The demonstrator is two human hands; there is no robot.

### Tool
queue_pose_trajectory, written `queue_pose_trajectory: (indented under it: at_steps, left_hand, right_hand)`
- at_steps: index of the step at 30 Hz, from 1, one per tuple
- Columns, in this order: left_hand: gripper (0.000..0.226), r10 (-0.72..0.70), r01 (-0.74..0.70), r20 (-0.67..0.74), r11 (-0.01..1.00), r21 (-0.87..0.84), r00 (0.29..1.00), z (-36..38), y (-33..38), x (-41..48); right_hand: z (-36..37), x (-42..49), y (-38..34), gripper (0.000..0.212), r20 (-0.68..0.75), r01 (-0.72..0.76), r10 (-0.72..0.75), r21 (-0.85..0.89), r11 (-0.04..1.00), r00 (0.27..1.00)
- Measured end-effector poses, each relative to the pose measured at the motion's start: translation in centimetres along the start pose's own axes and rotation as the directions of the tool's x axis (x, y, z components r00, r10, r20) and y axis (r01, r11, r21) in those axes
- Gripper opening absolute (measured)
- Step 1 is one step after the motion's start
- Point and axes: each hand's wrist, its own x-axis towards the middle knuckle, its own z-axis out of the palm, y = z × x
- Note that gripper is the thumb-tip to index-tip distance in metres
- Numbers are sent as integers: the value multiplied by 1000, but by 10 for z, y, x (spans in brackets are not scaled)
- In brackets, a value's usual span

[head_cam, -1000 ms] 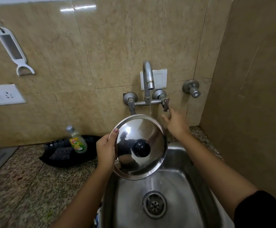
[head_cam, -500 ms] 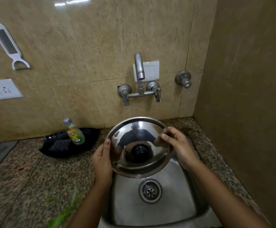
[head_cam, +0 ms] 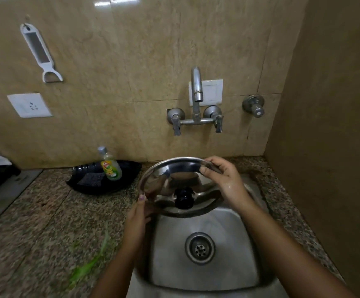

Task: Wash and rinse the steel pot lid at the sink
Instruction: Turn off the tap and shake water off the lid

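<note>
Left hand (head_cam: 137, 214), right hand (head_cam: 224, 179) grip lid (head_cam: 174, 179) rim above sink (head_cam: 228, 274).

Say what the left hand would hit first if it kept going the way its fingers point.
The left hand already grips the steel lid; beyond it, probably the tiled wall left of the tap, though depth is unclear.

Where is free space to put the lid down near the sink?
Bare granite counter lies left of the sink, in front of the black tray, apart from a green scrap. The tray holds a soap bottle. The right strip is narrow.
</note>
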Motion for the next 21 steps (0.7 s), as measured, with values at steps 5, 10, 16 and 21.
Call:
queue_pose_trajectory:
  at_steps: [5, 10, 16, 21]
  left_hand:
    - [34, 39, -41, -84, 999, -27, 996, -53, 28, 32]
    - [31, 157, -169, -177, 984, -54, 971, -135, 79, 75]
    - [27, 238, -252, -261, 967, -23, 936, -286, 137, 129]
    - [23, 304, -287, -215, 952, 108, 928, -386, 191, 166]
  right_hand:
    - [54, 28, -4, 13, -194, -83, 140, 275, 958, 971]
    - [166, 75, -16, 27, -195, -136, 290, 563, 815, 937]
    - [323, 124, -40, 24, -104, -226, 404, 691, 686, 909]
    - [440, 169, -54, 20, -72, -245, 390, 672, 699, 918]
